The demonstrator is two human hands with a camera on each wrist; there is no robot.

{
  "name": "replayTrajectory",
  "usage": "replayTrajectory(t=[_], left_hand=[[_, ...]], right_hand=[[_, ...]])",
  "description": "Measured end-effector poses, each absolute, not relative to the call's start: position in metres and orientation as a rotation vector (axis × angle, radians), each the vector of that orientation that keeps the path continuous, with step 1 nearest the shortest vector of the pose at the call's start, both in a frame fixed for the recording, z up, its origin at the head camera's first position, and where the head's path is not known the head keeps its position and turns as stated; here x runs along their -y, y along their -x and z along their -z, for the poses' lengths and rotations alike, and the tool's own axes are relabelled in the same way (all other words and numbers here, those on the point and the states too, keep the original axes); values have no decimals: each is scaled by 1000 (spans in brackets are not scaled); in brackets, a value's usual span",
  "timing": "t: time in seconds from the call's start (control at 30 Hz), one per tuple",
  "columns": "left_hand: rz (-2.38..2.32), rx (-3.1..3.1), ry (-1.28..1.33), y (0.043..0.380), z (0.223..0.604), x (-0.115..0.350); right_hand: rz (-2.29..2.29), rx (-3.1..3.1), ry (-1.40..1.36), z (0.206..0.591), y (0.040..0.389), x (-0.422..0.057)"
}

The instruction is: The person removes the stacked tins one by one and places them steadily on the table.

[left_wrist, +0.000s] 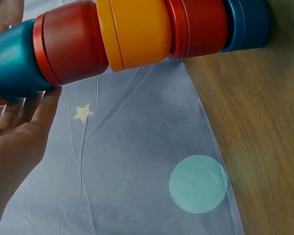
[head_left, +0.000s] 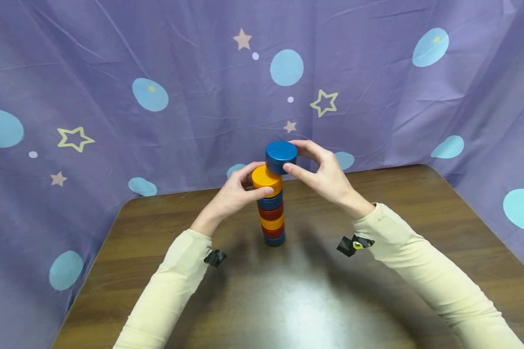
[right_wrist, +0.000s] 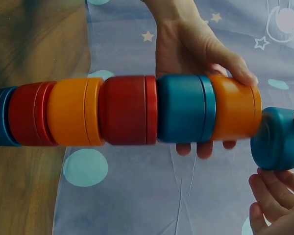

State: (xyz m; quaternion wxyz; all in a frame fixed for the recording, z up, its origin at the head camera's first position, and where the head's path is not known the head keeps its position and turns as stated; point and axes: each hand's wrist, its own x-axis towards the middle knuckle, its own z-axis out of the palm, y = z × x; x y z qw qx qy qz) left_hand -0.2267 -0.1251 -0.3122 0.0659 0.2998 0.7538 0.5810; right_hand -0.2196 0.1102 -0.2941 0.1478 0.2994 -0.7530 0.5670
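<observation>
A tower of small round lidded tins in blue, red and orange stands upright on the table, its lowest blue tin [head_left: 274,239] on the wood. My left hand [head_left: 233,194] grips the orange tin [head_left: 266,177] at the top, thumb in front and fingers round the far side. In my right hand [head_left: 327,177] a blue tin [head_left: 281,152] is held between thumb and fingers. The right wrist view shows this blue tin [right_wrist: 279,139] close over the orange tin's lid, slightly tilted and off to one side. Below the left hand, a red tin [left_wrist: 73,41] sits in the column.
The brown wooden table [head_left: 192,300] reaches back to a purple curtain [head_left: 209,87] printed with stars and blue spots. Black straps with small devices [head_left: 353,245] sit at both wrists, over pale sleeves.
</observation>
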Motion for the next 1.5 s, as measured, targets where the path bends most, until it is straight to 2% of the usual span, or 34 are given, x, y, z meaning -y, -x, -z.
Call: replayTrajectory(t=[0.4,0.93,1.5], left_hand=[[-1766,-2254,-898,226,314,126],[-1775,-2241,-934,228,316,124],[-1772,-2221,-956,226,316,125]], right_hand=[[-1651,2265,-687,305,232,-128],[-1624,2393,-533,368,241,-135],[-1656,2489,-437,405,245,-133]])
